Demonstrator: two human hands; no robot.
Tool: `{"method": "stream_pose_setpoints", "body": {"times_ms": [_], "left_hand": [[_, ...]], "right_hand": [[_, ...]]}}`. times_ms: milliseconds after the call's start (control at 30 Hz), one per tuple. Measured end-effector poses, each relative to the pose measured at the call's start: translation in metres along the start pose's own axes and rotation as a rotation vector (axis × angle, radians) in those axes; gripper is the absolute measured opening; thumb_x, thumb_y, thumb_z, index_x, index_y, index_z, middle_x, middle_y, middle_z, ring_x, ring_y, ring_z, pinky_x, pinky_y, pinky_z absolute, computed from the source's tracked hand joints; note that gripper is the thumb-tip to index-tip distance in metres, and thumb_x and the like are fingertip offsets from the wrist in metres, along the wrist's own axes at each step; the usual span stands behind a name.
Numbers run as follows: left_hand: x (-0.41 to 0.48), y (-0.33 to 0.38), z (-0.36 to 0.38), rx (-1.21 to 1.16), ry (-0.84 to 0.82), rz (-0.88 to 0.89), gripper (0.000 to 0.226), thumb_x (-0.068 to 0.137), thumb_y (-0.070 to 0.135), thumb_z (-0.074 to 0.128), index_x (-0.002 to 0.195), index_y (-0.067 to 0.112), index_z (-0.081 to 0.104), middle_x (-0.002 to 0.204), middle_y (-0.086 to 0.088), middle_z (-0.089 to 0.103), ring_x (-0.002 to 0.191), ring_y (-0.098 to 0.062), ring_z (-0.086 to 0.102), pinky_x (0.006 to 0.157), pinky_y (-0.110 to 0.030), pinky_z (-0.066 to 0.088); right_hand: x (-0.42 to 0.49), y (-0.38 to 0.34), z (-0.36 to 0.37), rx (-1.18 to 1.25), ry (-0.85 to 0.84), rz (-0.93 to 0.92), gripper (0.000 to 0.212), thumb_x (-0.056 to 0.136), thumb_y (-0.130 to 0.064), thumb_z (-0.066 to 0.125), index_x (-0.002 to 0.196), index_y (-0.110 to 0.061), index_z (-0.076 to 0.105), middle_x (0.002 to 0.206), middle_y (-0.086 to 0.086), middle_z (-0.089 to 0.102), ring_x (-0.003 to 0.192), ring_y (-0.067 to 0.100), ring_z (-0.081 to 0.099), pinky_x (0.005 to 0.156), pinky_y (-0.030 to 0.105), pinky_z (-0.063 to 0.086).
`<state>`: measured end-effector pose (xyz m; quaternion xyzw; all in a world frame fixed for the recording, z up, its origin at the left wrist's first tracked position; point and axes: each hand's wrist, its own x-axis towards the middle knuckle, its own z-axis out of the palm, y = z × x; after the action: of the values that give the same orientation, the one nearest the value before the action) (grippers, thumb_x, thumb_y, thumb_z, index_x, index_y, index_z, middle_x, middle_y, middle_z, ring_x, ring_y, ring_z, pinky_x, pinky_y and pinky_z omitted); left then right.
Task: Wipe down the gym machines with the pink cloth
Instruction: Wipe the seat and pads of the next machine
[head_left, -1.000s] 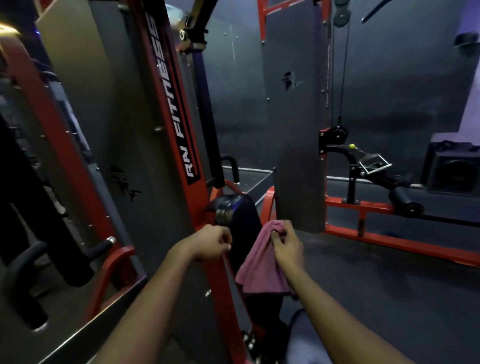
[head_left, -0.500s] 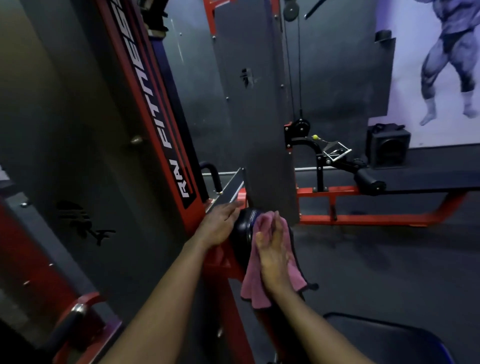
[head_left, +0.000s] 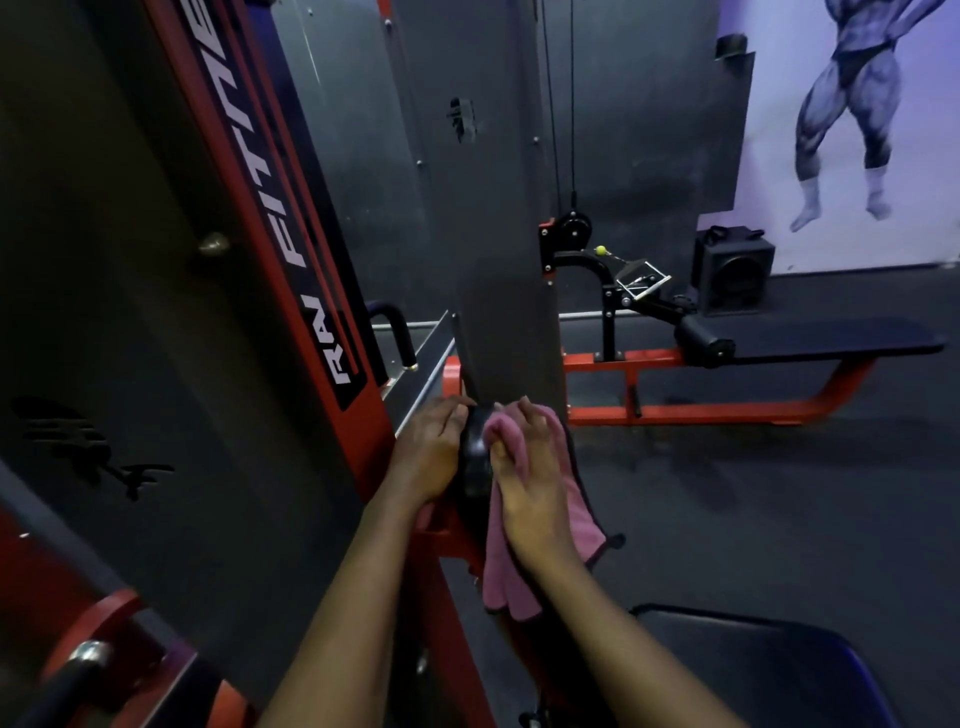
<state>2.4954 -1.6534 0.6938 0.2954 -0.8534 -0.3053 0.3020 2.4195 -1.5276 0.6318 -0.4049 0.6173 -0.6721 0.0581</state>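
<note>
Against pad, pink cloth, hanging vertically

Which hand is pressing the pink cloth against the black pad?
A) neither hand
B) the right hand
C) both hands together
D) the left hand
B: the right hand lies on the pink cloth over the black pad, while the left hand rests bare on the pad's other side.
</note>
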Motion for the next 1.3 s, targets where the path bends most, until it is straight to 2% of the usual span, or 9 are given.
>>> {"method": "stream_pose_setpoints", "body": {"times_ms": [167,367,467,633,733,833,967,1067,1300], "left_hand": [[-0.003,0.007,0.0,0.006,0.021,-0.017,0.051,0.091,0.038,0.038,0.12,0.013,0.071,0.124,-0.007,0.069,0.119,-0.021,0.059,0.107,-0.039,0.043],[-0.003,0.002,-0.001,0.033,0.006,0.002,0.047,0.094,0.036,0.037,0.117,0.013,0.071,0.121,-0.006,0.069,0.117,-0.021,0.06,0.105,-0.039,0.043],[-0.004,0.004,-0.001,0.052,0.003,0.008,0.044,0.098,0.033,0.039,0.12,0.012,0.071,0.124,-0.006,0.068,0.118,-0.021,0.058,0.105,-0.037,0.042],[-0.003,0.006,-0.002,0.082,0.007,-0.019,0.03,0.106,0.018,0.046,0.124,0.011,0.069,0.127,-0.007,0.067,0.122,-0.022,0.057,0.105,-0.033,0.04],[-0.005,0.008,-0.003,0.107,0.001,-0.009,0.041,0.1,0.031,0.04,0.122,0.013,0.07,0.125,-0.006,0.068,0.119,-0.022,0.058,0.104,-0.035,0.041],[-0.005,0.01,-0.003,0.099,-0.003,0.005,0.049,0.093,0.036,0.036,0.12,0.014,0.07,0.123,-0.006,0.068,0.117,-0.022,0.058,0.103,-0.038,0.042],[-0.004,0.01,-0.004,0.109,-0.004,-0.009,0.046,0.096,0.034,0.039,0.123,0.014,0.07,0.126,-0.005,0.067,0.121,-0.02,0.057,0.102,-0.029,0.039],[-0.007,0.012,-0.003,0.105,-0.008,-0.036,0.043,0.099,0.033,0.04,0.125,0.015,0.069,0.126,-0.003,0.066,0.121,-0.019,0.056,0.102,-0.029,0.039],[-0.007,0.011,-0.002,0.121,0.037,-0.008,0.031,0.107,0.017,0.045,0.126,0.013,0.068,0.127,-0.005,0.066,0.12,-0.019,0.056,0.1,-0.028,0.038]], "right_hand": [[0.061,0.006,0.004,0.187,-0.008,0.188,0.031,0.081,-0.064,0.058,0.111,-0.065,0.065,0.139,-0.005,0.063,0.136,0.014,0.052,0.119,0.05,0.034],[-0.006,-0.016,0.002,-0.003,-0.016,0.003,0.065,0.095,-0.064,0.042,0.151,-0.031,0.047,0.162,-0.013,0.034,0.153,0.004,0.019,0.125,0.036,0.018],[0.017,-0.013,0.003,0.04,0.02,0.03,0.059,0.091,-0.063,0.049,0.14,-0.032,0.06,0.153,-0.01,0.048,0.147,0.007,0.034,0.125,0.038,0.024],[0.06,-0.007,0.001,0.216,-0.026,0.211,0.03,0.081,-0.061,0.061,0.109,-0.056,0.07,0.121,-0.015,0.071,0.122,0.01,0.062,0.112,0.05,0.043],[0.023,-0.015,0.003,0.142,0.044,0.141,0.029,0.097,-0.044,0.06,0.126,-0.049,0.063,0.144,-0.016,0.055,0.141,0.01,0.045,0.121,0.045,0.032],[-0.001,-0.011,0.004,0.046,0.035,0.065,0.058,0.099,-0.059,0.048,0.15,-0.031,0.047,0.159,-0.017,0.038,0.15,0.002,0.025,0.125,0.038,0.023],[0.044,-0.005,0.004,0.169,0.014,0.124,0.024,0.094,-0.053,0.057,0.117,-0.053,0.066,0.132,-0.019,0.063,0.133,0.009,0.053,0.118,0.048,0.037],[0.064,0.005,0.0,0.26,-0.033,0.241,0.028,0.082,-0.064,0.059,0.109,-0.063,0.067,0.123,-0.021,0.07,0.124,0.005,0.06,0.116,0.047,0.041],[-0.001,-0.001,0.003,0.146,0.059,0.071,0.064,0.095,-0.06,0.044,0.149,-0.026,0.05,0.156,-0.011,0.044,0.148,0.004,0.032,0.123,0.031,0.026]]}}
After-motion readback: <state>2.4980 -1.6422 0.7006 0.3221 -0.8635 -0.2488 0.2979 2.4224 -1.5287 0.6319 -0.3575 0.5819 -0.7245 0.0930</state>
